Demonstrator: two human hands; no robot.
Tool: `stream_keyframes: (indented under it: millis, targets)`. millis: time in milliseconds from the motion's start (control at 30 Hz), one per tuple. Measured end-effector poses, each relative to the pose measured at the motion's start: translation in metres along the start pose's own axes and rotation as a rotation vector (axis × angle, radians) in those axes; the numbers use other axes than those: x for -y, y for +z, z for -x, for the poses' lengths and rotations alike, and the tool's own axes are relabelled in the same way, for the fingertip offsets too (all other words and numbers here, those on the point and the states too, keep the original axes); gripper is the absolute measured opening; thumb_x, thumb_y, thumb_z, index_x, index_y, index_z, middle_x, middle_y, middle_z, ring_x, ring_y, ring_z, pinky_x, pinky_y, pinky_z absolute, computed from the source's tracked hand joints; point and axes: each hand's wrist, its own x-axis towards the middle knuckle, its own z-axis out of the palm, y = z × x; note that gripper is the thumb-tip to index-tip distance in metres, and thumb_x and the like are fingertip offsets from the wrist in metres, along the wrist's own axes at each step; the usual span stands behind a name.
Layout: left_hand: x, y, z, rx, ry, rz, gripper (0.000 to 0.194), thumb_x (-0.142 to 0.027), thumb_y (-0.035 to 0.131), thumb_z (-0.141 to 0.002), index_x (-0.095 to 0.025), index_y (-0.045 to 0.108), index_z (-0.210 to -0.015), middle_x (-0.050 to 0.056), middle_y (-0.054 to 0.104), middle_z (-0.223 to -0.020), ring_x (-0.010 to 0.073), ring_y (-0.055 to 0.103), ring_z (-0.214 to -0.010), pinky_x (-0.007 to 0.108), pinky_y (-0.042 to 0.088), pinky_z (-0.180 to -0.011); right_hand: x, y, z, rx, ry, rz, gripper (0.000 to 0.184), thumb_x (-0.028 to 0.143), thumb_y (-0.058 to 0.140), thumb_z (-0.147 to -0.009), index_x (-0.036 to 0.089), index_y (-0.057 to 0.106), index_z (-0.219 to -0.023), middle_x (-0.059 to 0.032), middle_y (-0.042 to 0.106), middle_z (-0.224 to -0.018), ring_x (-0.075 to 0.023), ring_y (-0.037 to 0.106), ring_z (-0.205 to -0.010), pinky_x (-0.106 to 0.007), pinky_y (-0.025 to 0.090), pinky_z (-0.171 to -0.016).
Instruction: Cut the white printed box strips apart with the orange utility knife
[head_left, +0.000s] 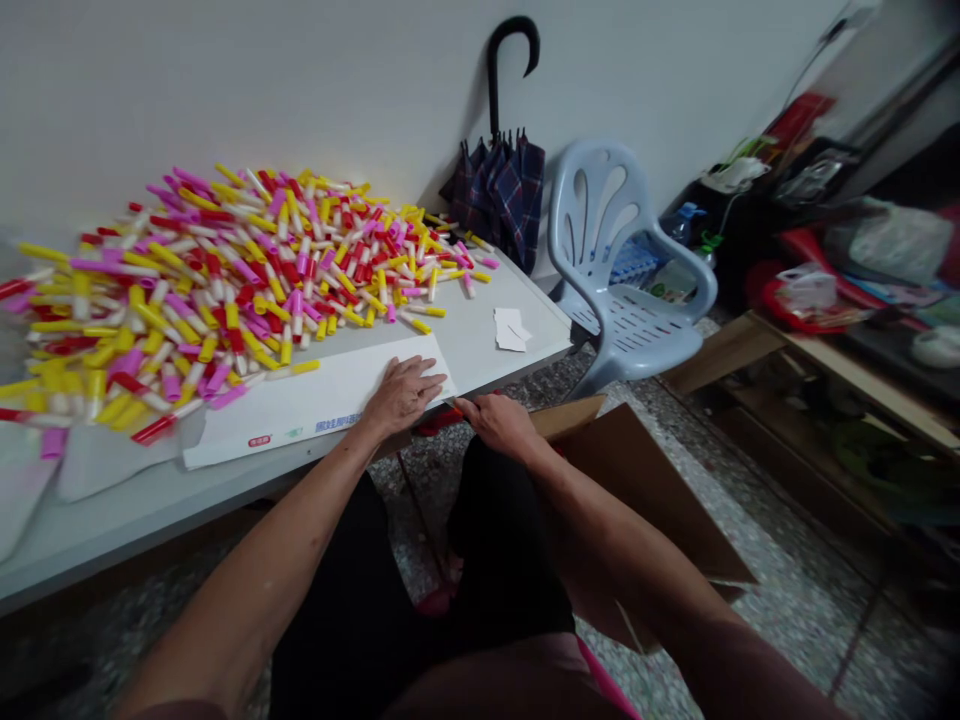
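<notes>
A long white cardboard sheet [300, 390] with printed marks along its near edge lies at the table's front. My left hand [405, 392] rests flat on its right part, fingers spread. At the sheet's near right corner, my right hand [499, 422] is closed beside the table edge. A small red-orange bit shows by its fingertips, but what it grips is too hidden to name. Behind the sheet is a big heap of small tubes with white, yellow, red and pink parts [255, 270]. Some tubes touch the sheet's far edge.
Small white paper pieces [511, 330] lie on the table [480, 372]. A plaid umbrella [517, 190] leans against the wall beside a blue-grey plastic chair [634, 310]. An open cardboard box [645, 490] stands below my right arm. Cluttered shelving [862, 380] is at the right.
</notes>
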Motion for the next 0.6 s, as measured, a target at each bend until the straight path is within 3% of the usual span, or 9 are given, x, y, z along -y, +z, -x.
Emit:
stream_keyframes:
  millis: [267,400,467,600]
  targets:
    - [0.0,0.003,-0.003,0.012,0.007,0.018,0.041,-0.043,0.044,-0.107,-0.034,0.07,-0.137,0.003,0.052,-0.161,0.0291,0.038,-0.155,0.062,0.018,-0.13,-0.001,0.003,0.007,0.029,0.017,-0.001,0.072,0.068,0.028,-0.107,0.018,0.079,-0.105,-0.0219,0.079,-0.111,-0.0351,0.075,-0.104,-0.04,0.051,-0.087]
    - [0.02,-0.019,0.005,0.127,0.119,0.011,0.052,-0.048,0.039,-0.107,-0.025,0.062,-0.147,0.008,0.049,-0.163,0.0263,0.038,-0.155,0.053,0.024,-0.13,-0.005,0.0,0.006,0.039,0.037,-0.069,0.066,0.068,0.034,-0.106,0.015,0.074,-0.106,-0.0206,0.078,-0.11,-0.032,0.073,-0.102,-0.037,0.049,-0.084]
    - [0.035,-0.035,0.019,0.183,0.172,-0.039,0.059,-0.053,0.037,-0.107,-0.021,0.057,-0.152,0.009,0.048,-0.163,0.0253,0.039,-0.155,0.048,0.027,-0.13,-0.01,-0.002,0.009,0.026,-0.026,-0.154,0.055,0.066,0.051,-0.102,0.015,0.069,-0.112,-0.0167,0.077,-0.109,-0.0273,0.072,-0.097,-0.033,0.047,-0.079]
    - [0.058,-0.051,0.05,0.168,0.159,-0.134,0.061,-0.058,0.034,-0.107,-0.025,0.054,-0.154,0.009,0.045,-0.165,0.029,0.036,-0.157,0.055,0.024,-0.13,-0.02,-0.004,0.018,0.004,-0.232,-0.237,0.039,0.038,0.081,-0.088,0.017,0.065,-0.116,-0.0081,0.076,-0.104,-0.0205,0.067,-0.09,-0.028,0.043,-0.074]
